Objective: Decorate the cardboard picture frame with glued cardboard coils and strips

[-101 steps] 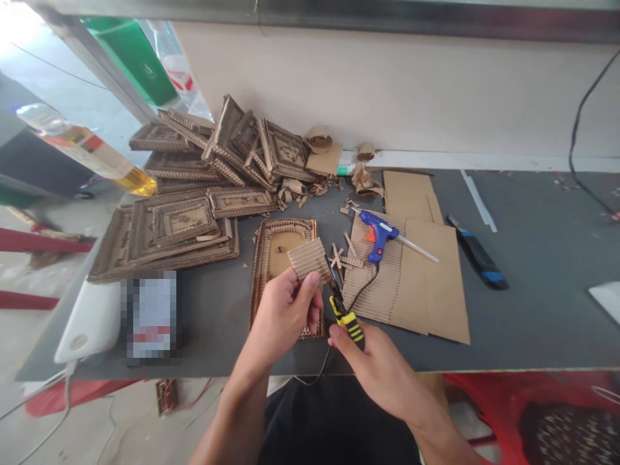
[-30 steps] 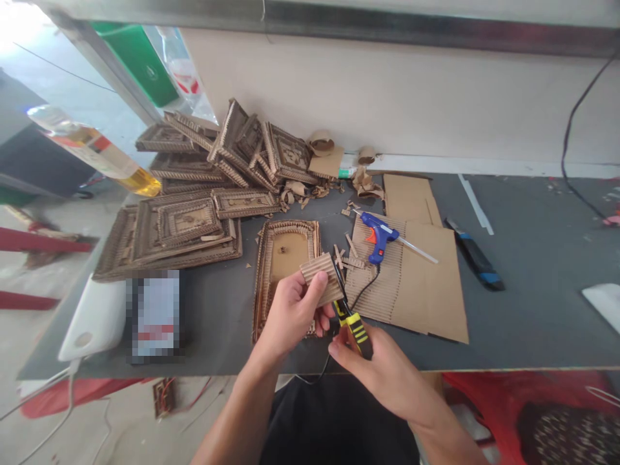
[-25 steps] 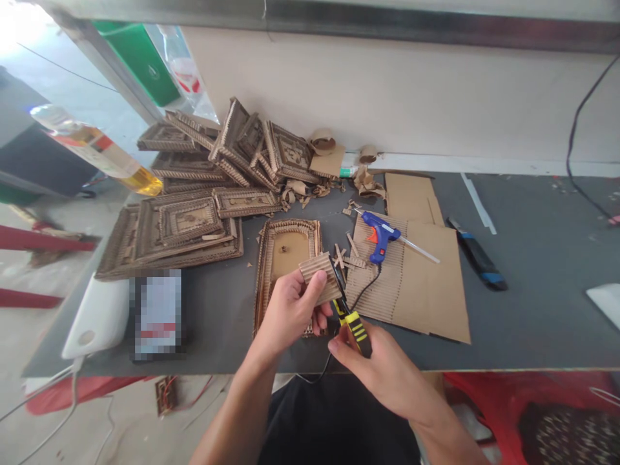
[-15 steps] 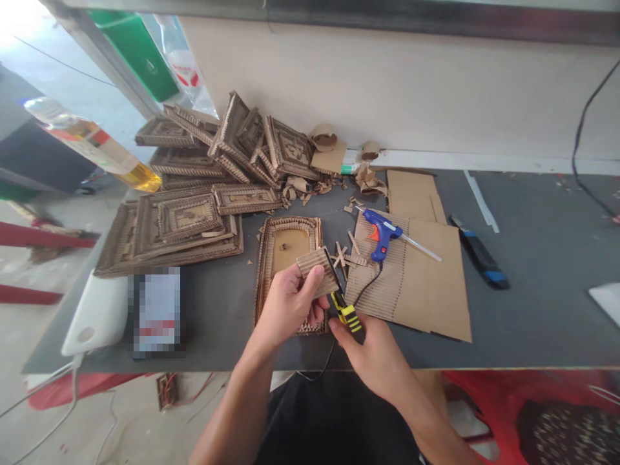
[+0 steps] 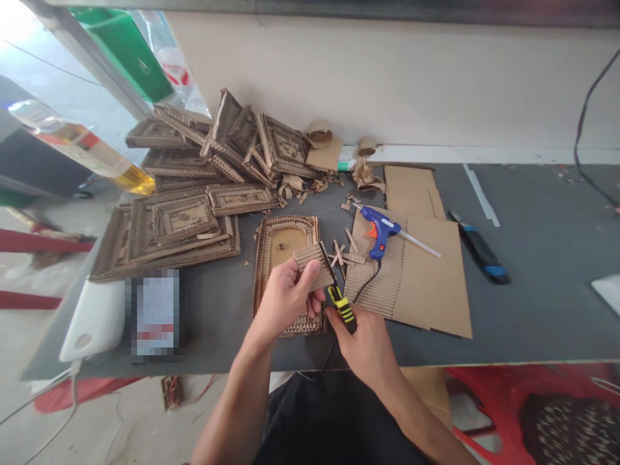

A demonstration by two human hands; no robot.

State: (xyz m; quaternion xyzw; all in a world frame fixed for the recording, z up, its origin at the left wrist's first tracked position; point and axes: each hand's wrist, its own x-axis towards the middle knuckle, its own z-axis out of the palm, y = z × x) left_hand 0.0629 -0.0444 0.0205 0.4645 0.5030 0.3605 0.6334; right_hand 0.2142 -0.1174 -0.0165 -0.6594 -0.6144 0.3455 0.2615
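Observation:
A small ribbed cardboard piece point(image 5: 314, 263) is pinched between the thumb and fingers of my left hand point(image 5: 289, 292). My right hand point(image 5: 365, 336) grips a yellow-and-black scissors-like tool point(image 5: 343, 306), its dark blades lying along the right edge of that piece. Beneath my left hand, a cardboard frame point(image 5: 261, 258) with ribbed borders lies on the table. Just right of the blades are several thin cardboard strips point(image 5: 352, 240). A blue glue gun point(image 5: 380, 229) rests on a corrugated cardboard sheet point(image 5: 426, 278).
Several ribbed cardboard frames point(image 5: 179, 219) are piled at the left and back, with scraps point(image 5: 365, 174) beside them. A utility knife point(image 5: 479, 248) lies at the right. A white power strip point(image 5: 94, 323), a phone-like object point(image 5: 155, 316) and a bottle point(image 5: 82, 145) are at the left.
The view has shifted slightly. My left hand still holds the piece, and the tool in my right hand has tilted a little, its handles now more upright.

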